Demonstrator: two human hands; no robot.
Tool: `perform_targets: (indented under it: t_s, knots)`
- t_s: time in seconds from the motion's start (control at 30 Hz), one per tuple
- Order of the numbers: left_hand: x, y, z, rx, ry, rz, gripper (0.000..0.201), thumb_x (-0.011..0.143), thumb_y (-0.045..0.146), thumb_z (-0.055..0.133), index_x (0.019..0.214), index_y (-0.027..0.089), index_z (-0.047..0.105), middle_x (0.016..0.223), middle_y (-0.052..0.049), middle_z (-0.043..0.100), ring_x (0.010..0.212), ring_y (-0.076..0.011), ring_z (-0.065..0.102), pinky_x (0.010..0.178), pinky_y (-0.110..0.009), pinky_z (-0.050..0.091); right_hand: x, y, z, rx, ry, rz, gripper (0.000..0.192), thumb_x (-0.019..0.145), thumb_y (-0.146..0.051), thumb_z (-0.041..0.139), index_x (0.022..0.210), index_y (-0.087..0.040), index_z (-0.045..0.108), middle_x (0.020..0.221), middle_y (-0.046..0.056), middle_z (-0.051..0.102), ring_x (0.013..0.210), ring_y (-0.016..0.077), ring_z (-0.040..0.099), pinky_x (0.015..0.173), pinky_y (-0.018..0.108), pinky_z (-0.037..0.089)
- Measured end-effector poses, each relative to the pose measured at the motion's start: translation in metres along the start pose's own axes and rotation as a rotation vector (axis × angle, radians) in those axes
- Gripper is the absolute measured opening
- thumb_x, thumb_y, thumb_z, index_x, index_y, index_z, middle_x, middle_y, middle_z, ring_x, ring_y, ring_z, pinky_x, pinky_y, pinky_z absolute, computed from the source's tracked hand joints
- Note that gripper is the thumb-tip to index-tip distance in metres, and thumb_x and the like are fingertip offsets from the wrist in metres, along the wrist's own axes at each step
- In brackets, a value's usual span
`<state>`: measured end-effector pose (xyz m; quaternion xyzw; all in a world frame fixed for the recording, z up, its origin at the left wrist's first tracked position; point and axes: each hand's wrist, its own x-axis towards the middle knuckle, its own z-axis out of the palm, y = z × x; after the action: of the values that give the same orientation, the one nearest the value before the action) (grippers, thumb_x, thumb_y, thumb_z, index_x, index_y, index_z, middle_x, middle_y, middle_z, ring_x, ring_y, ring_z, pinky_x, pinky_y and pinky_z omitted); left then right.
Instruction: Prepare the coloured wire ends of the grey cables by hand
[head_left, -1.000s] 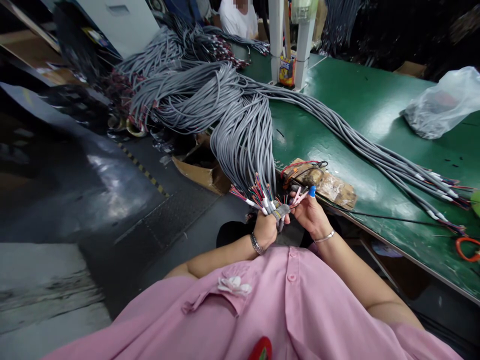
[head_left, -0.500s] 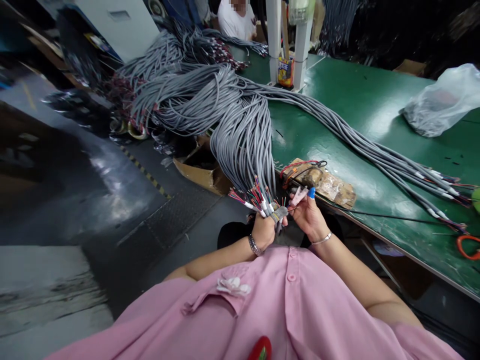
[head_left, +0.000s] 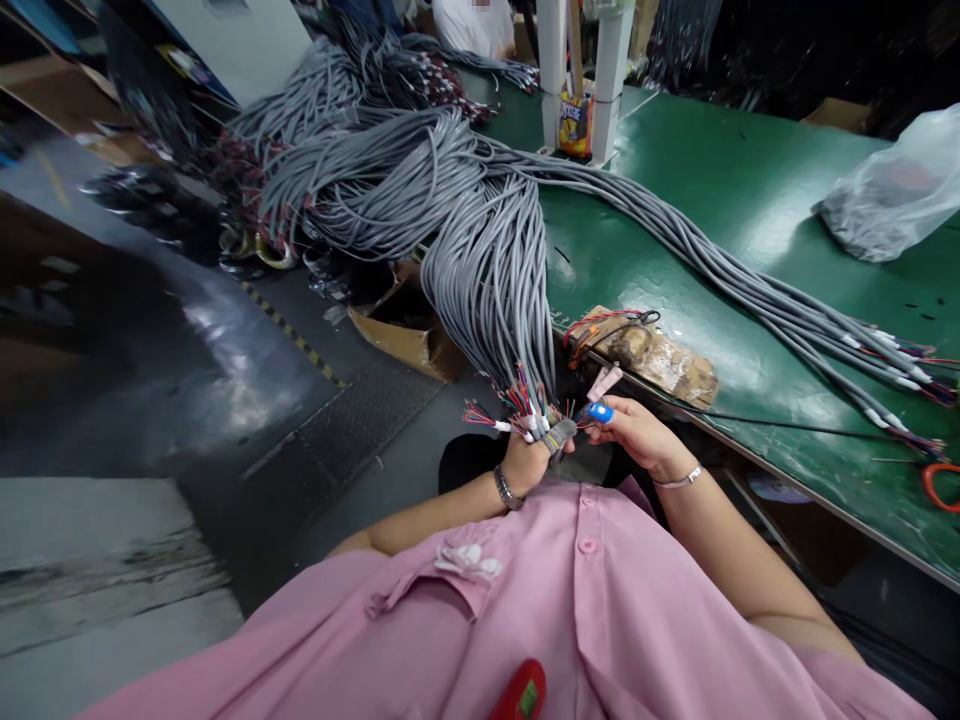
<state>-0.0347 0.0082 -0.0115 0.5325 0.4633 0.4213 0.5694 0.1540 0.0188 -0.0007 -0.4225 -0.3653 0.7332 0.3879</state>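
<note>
Both hands meet: left hand (head_left: 527, 458) fingers clench grey cable ends (head_left: 525, 405), right hand (head_left: 636, 432) fingers pinch their coloured wires.

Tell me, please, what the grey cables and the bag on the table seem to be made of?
The grey cables look plastic- or rubber-sheathed: matte, bending freely, with coloured wires at the stripped ends. The bag looks like thin clear plastic film: crinkled, glossy, see-through.

No legible txt anywhere; print on the yellow packet (head_left: 575, 123) too blurred to read.
</note>
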Motion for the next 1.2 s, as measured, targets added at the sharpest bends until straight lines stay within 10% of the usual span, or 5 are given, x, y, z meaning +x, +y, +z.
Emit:
perform_targets:
  t_s: [0.43,0.77,1.2]
  knots:
    - [0.005,0.01,0.001,0.125,-0.333,-0.034,0.018,0.07,0.032,0.074,0.065,0.015,0.069,0.058,-0.003,0.066,0.052,-0.0131,0.056,0.052,-0.024,0.041,-0.007,-0.002,0.017,-0.181,-0.098,-0.124,0.028,0.076,-0.045,0.071,0.082,-0.018,0.069,0.069,0.002,0.069,0.056,0.0147,0.062,0.057,0.028,0.049]
    - [0.008,0.011,0.006,-0.14,-0.053,-0.1,0.033,0.073,0.042,0.07,0.057,0.014,0.066,0.055,-0.005,0.064,0.048,-0.0122,0.054,0.05,-0.025,0.041,-0.017,0.016,-0.01,-0.052,0.043,-0.176,0.031,0.071,-0.036,0.078,0.095,-0.018,0.07,0.086,0.004,0.07,0.072,0.0143,0.063,0.069,0.028,0.051]
    - [0.004,0.006,-0.005,0.006,-0.2,-0.028,0.033,0.073,0.043,0.071,0.057,0.015,0.069,0.057,-0.006,0.065,0.053,-0.0132,0.056,0.054,-0.025,0.043,0.001,0.014,0.017,0.079,0.243,-0.222,0.016,0.071,-0.029,0.076,0.076,-0.019,0.065,0.062,-0.004,0.057,0.053,0.0091,0.047,0.056,0.024,0.041]
